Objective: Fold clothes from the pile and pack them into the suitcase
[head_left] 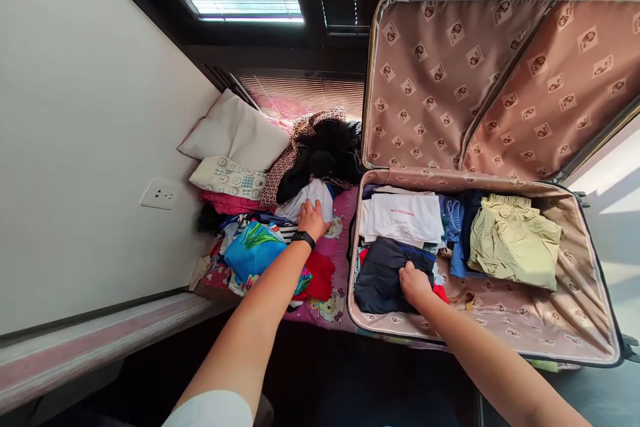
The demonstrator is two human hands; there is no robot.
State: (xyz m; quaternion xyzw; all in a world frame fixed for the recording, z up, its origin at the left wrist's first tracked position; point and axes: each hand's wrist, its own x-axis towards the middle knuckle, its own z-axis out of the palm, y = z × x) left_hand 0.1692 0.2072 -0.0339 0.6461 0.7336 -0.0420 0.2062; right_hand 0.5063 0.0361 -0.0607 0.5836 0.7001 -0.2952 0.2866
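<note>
My left hand (313, 219), a black band on its wrist, rests with fingers spread on a white cloth (305, 201) at the edge of a clothes pile. Inside the open suitcase (500, 320), my right hand (416, 284) is closed on a dark navy folded garment (379, 275) in the near left corner. Behind that garment lies a folded white cloth bag (404, 217) with small red lettering. Khaki folded clothing (517, 240) fills the right part, with blue clothes (454, 220) between. Beside my left forearm are a bright blue printed garment (254, 250) and a red one (320, 275).
The suitcase lid (450, 80) stands raised against the dark window frame (313, 7). A white pillow (240, 130), a patterned pillow (230, 177) and black clothing (325, 153) are heaped at the back left. A wall socket (159, 194) is on the left wall.
</note>
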